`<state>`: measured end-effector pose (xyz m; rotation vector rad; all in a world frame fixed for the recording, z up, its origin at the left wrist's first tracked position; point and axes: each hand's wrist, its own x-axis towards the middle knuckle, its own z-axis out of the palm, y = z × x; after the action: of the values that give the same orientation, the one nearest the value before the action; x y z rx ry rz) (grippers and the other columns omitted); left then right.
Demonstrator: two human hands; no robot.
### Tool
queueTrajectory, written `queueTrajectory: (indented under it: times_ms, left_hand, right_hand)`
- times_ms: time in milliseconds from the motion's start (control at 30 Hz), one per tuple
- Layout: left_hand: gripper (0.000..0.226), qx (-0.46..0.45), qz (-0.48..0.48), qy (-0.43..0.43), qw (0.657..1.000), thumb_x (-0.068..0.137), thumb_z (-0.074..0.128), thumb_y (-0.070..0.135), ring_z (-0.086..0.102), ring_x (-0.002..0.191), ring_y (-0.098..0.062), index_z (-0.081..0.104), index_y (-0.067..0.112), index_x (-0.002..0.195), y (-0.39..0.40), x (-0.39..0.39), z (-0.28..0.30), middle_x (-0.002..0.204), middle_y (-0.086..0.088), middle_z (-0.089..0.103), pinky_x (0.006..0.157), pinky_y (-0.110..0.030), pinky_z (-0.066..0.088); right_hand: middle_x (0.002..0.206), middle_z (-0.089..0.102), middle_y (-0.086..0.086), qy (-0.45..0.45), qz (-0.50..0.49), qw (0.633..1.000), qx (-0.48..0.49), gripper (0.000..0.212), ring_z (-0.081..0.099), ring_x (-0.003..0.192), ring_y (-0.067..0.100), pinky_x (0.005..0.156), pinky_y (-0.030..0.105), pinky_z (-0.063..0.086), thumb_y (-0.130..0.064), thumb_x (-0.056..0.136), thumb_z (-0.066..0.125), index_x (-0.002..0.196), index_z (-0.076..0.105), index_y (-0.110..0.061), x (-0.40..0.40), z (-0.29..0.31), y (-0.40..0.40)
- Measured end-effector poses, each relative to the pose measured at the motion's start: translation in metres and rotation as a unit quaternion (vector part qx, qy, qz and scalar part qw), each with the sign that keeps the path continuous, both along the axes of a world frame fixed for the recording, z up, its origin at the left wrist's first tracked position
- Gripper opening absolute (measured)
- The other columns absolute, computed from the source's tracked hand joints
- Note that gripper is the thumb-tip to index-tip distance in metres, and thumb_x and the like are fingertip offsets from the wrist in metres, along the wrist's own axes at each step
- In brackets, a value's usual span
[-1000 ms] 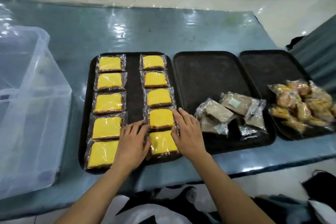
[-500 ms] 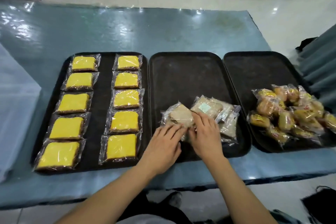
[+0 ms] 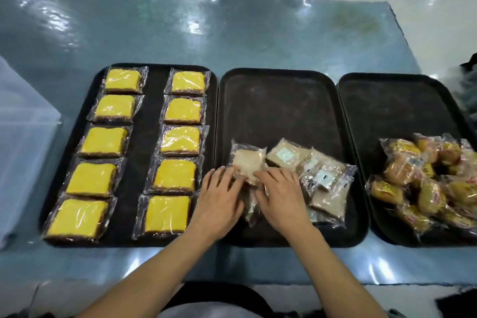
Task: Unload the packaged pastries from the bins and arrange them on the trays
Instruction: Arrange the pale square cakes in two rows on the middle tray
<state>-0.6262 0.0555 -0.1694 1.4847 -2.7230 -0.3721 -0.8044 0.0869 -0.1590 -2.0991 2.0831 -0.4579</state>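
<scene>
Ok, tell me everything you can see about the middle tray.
The middle tray is a dark, matte rectangle with rounded corners and a raised rim, lying flat on the blue table between two like trays, edges close. Its far half is bare and faintly dusty. Near the front lies a loose pile of brown pastries in clear wrap. The left hand and right hand rest on that pile.

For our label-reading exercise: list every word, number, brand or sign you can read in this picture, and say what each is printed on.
No text can be read.
Pale stickers on the brown pastry packets: too small and blurred to read.
Red print on the wrappers of the golden bun packets: blurred, unreadable.
Yellow cake packets: no print visible.
Black trays: no markings visible.
</scene>
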Motion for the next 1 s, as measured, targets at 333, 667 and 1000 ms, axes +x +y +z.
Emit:
queueTrajectory:
  times_ms: [333, 667, 1000]
  left_hand:
    - [0.054, 0.026, 0.023, -0.032, 0.999, 0.099, 0.025, 0.047, 0.046, 0.126, -0.027, 0.053, 0.023, 0.139, -0.068, -0.016, -0.014, 0.133, 0.001, 0.058, 0.113, -0.047, 0.030]
    - [0.061, 0.069, 0.011, -0.064, 0.995, 0.102, 0.017, 0.053, 0.011, 0.154, -0.033, 0.022, 0.031, 0.158, -0.102, -0.034, -0.034, 0.167, -0.001, 0.018, 0.124, -0.052, 0.010]
    - [0.058, 0.038, 0.147, -0.099, 0.983, 0.095, 0.035, 0.045, 0.044, 0.132, -0.030, 0.050, 0.016, 0.143, -0.106, -0.066, -0.021, 0.147, -0.005, 0.050, 0.116, -0.048, 0.030]
  right_hand:
    - [0.162, 0.034, -0.002, 0.123, 0.095, 0.966, 0.205, 0.057, 0.021, 0.153, 0.020, 0.126, 0.051, 0.001, -0.044, 0.104, 0.019, 0.152, 0.041, -0.022, -0.025, -0.013, -0.101]
    - [0.153, 0.048, -0.004, 0.143, 0.184, 0.963, 0.137, 0.057, 0.043, 0.141, 0.019, 0.125, 0.053, 0.014, -0.041, 0.103, 0.030, 0.154, 0.041, -0.021, -0.058, -0.042, -0.168]
    - [0.124, 0.061, 0.005, 0.080, 0.171, 0.981, 0.052, 0.044, 0.056, 0.117, 0.028, 0.112, 0.046, 0.034, -0.035, 0.091, 0.047, 0.128, 0.061, -0.017, -0.065, -0.050, -0.190]
